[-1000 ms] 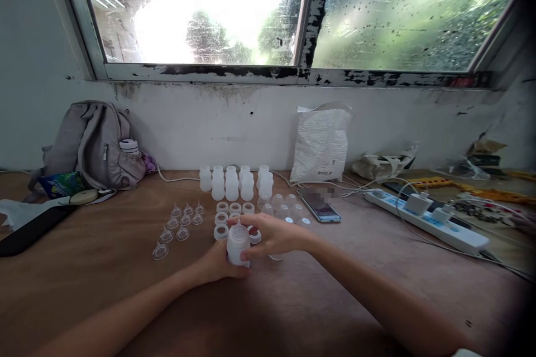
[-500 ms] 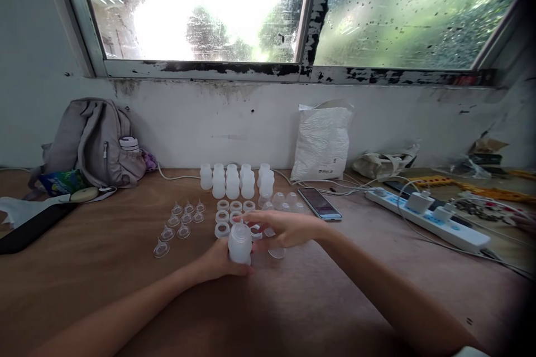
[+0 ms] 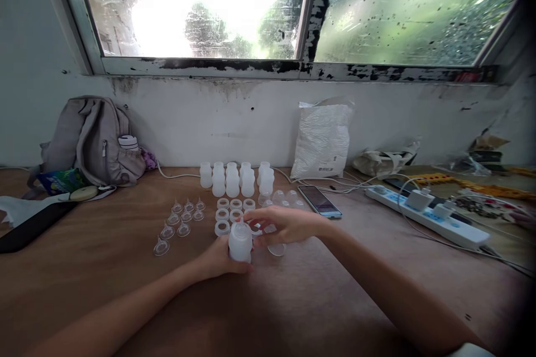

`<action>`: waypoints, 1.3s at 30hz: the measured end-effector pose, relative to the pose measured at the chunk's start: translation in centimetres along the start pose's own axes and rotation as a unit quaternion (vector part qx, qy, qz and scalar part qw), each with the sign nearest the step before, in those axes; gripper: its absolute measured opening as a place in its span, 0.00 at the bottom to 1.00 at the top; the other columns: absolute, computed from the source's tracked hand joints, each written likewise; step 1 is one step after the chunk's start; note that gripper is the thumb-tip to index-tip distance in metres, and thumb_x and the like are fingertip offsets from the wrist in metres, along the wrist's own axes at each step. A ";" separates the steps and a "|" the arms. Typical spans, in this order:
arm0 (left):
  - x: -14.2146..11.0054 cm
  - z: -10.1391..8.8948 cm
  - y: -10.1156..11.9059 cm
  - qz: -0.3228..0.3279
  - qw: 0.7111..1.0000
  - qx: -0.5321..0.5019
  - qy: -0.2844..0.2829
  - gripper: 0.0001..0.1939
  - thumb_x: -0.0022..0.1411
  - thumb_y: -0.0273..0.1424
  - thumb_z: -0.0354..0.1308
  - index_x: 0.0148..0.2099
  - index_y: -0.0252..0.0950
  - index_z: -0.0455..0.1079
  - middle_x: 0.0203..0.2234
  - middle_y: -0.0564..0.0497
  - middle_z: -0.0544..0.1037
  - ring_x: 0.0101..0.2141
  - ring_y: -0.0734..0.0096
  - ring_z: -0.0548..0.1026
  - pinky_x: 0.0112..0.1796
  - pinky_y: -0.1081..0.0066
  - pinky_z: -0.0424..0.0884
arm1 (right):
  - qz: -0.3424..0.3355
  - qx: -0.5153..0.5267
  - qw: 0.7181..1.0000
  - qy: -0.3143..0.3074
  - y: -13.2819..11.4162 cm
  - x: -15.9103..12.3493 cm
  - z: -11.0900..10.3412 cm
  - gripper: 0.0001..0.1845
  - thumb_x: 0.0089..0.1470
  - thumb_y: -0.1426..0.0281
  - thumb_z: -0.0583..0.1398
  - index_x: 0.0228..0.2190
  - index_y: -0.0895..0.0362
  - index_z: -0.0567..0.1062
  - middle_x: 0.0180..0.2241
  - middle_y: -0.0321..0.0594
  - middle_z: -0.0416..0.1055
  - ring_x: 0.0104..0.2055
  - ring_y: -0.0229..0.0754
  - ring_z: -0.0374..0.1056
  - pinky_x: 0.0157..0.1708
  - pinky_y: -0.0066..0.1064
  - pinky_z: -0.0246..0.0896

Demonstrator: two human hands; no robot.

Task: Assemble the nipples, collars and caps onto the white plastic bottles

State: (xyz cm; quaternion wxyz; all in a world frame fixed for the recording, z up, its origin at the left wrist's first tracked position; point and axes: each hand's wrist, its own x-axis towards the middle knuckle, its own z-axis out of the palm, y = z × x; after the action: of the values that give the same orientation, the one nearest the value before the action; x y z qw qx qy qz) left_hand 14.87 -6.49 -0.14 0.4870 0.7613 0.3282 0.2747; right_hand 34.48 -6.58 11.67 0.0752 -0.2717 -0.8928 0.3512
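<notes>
My left hand [image 3: 223, 259] is wrapped round the lower part of a frosted white baby bottle [image 3: 240, 245], held upright just above the table. A clear teat [image 3: 240, 223] sits at its top. My right hand [image 3: 285, 226] reaches over from the right, its fingers curled against the top of the bottle beside the teat; the exact contact is partly hidden. Behind the bottle lie several white screw rings [image 3: 222, 215] in rows, some covered by my right hand. Several clear teats [image 3: 183, 229] stand on the left. Clear caps [image 3: 278, 198] are on the right, and one clear cap [image 3: 276, 249] lies below my right hand.
White bottles [image 3: 218, 181] stand in rows near the wall. A phone [image 3: 319, 201], a white plastic bag [image 3: 322, 142] and a power strip [image 3: 431, 217] with cables are to the right. On the left are a grey backpack [image 3: 92, 142] and a black case [image 3: 36, 227].
My right hand has shifted very slightly, its fingers still at the bottle's top. The left hand and the bottle stay almost in place. The view has tilted a little.
</notes>
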 end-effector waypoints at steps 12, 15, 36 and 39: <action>-0.2 0.2 0.1 -0.013 0.999 -0.023 0.046 0.15 0.43 0.33 0.62 0.34 0.31 0.66 0.24 0.53 0.69 0.26 0.73 0.65 0.28 0.74 0.63 | -0.026 0.043 0.991 0.122 0.3 1.8 2.5 0.21 0.46 0.63 0.60 0.42 0.58 0.69 0.34 0.38 0.69 0.36 0.39 0.65 0.36 0.29 0.59; -0.3 0.3 0.3 -0.014 0.989 -0.018 0.146 0.15 0.42 0.33 0.62 0.33 0.31 0.65 0.24 0.53 0.68 0.26 0.75 0.63 0.27 0.74 0.60 | 0.019 0.039 0.964 0.261 0.9 2.6 3.5 0.18 0.42 0.60 0.61 0.33 0.60 0.71 0.28 0.37 0.68 0.32 0.39 0.63 0.32 0.29 0.58; -2.7 2.3 3.1 -0.016 0.991 -0.116 0.068 0.10 0.42 0.27 0.57 0.31 0.35 0.63 0.22 0.55 0.65 0.24 0.76 0.62 0.23 0.76 0.59 | -0.050 0.438 0.872 0.212 -0.3 3.7 7.4 0.10 0.40 0.67 0.63 0.26 0.58 0.68 0.33 0.42 0.72 0.45 0.44 0.64 0.45 0.36 0.56; -2.7 2.5 2.8 0.001 0.993 -0.030 0.115 0.07 0.44 0.27 0.56 0.30 0.34 0.63 0.22 0.54 0.66 0.22 0.77 0.63 0.21 0.76 0.59 | -0.037 0.403 0.867 0.292 -1.1 3.4 8.3 0.09 0.43 0.67 0.61 0.27 0.57 0.67 0.31 0.40 0.70 0.40 0.42 0.66 0.40 0.34 0.60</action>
State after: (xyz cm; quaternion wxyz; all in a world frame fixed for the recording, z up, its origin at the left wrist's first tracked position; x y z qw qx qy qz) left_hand 15.65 -10.86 1.21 0.4689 0.7099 0.3729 0.3703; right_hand 28.40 -10.27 6.01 0.4487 -0.2750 -0.6202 0.5818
